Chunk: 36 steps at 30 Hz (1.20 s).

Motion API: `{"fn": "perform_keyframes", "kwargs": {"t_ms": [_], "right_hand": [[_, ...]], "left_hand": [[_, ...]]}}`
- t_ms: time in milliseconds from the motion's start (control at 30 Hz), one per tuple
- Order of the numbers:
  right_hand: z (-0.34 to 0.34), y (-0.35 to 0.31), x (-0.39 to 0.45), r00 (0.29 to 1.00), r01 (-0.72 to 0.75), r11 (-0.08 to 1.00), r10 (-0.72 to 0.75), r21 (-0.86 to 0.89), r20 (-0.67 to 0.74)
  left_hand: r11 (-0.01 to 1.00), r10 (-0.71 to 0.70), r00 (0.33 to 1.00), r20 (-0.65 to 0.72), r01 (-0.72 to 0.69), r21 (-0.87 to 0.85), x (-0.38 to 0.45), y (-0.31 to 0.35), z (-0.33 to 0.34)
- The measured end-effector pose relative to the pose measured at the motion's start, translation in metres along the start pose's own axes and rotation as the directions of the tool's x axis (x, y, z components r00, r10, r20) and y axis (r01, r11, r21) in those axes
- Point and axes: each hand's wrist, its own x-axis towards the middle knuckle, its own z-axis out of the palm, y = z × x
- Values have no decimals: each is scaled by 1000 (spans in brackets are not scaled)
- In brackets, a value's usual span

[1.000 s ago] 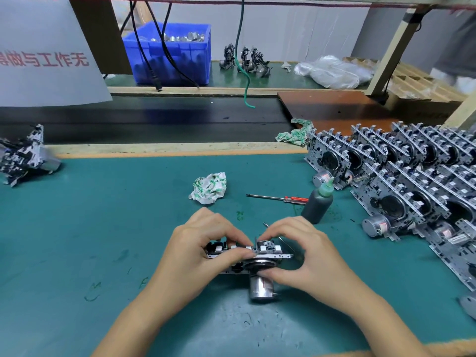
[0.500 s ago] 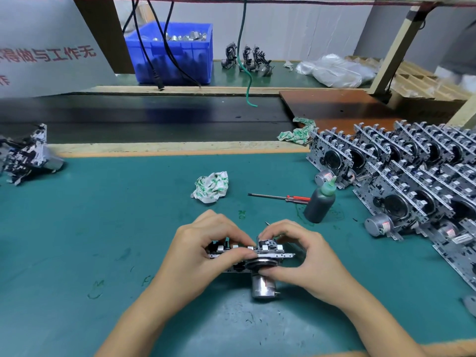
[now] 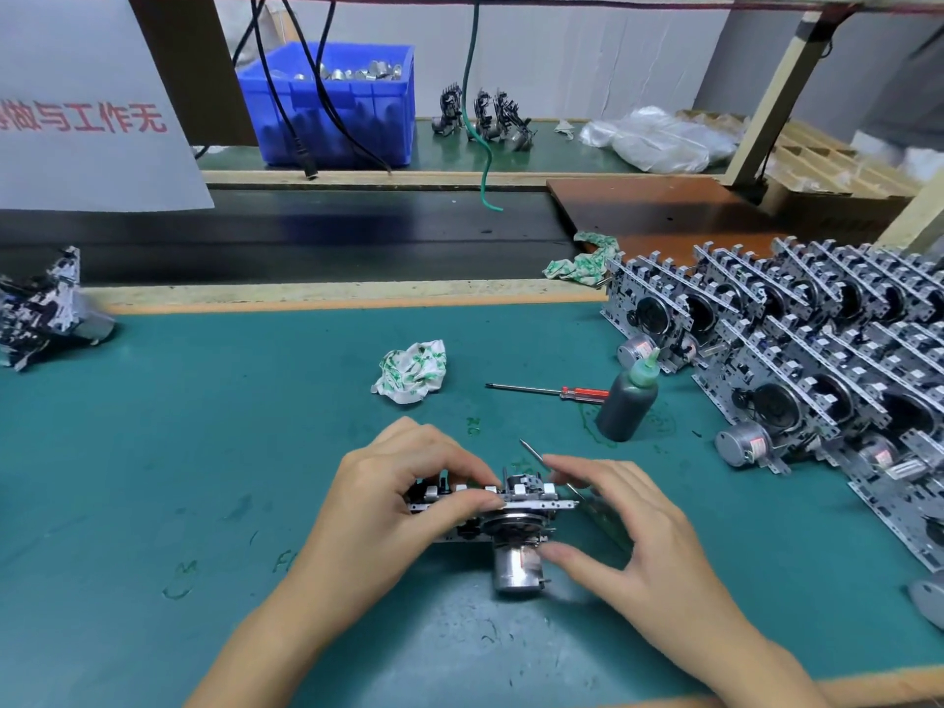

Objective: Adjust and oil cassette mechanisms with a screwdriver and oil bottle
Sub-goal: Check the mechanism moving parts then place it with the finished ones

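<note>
A cassette mechanism (image 3: 516, 498) with a silver motor (image 3: 513, 569) stands on the green mat near the front. My left hand (image 3: 393, 503) grips its left end, thumb and fingers pinching the top rail. My right hand (image 3: 633, 534) is spread at its right end, the thumb tip touching the motor and the forefinger lifted off the frame. A green-handled screwdriver (image 3: 605, 518) runs into that palm, its tip (image 3: 525, 445) pointing away to the left. A dark oil bottle (image 3: 626, 408) with a green nozzle stands further back. A red-handled screwdriver (image 3: 551, 390) lies beside it.
Several more mechanisms (image 3: 797, 360) are stacked in rows at the right. A crumpled cloth (image 3: 411, 370) lies mid-mat, and another mechanism (image 3: 46, 309) sits at the left edge. A black conveyor belt (image 3: 306, 232) runs behind the mat, with a blue bin (image 3: 337, 104) beyond it.
My right hand's forefinger and thumb have let go of the mechanism's right end and spread apart. The left hand's grip and the mechanism have stayed in place.
</note>
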Motion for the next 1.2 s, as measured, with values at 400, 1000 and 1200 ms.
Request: {"fn": "perform_keyframes", "kwargs": {"t_ms": [400,1000,1200], "right_hand": [[-29,-31,65,982,185,982,-183,-26,52],[-99,23,199,961,-19,878,149,-479,235],[-89,53,185,972,-135,876,208,-462,110]], "left_hand": [[875,177,944,279,-281,394,50,3,-26],[711,141,870,472,-421,564,240,-4,39],[909,-134,988,70,95,406,178,-37,76]]}}
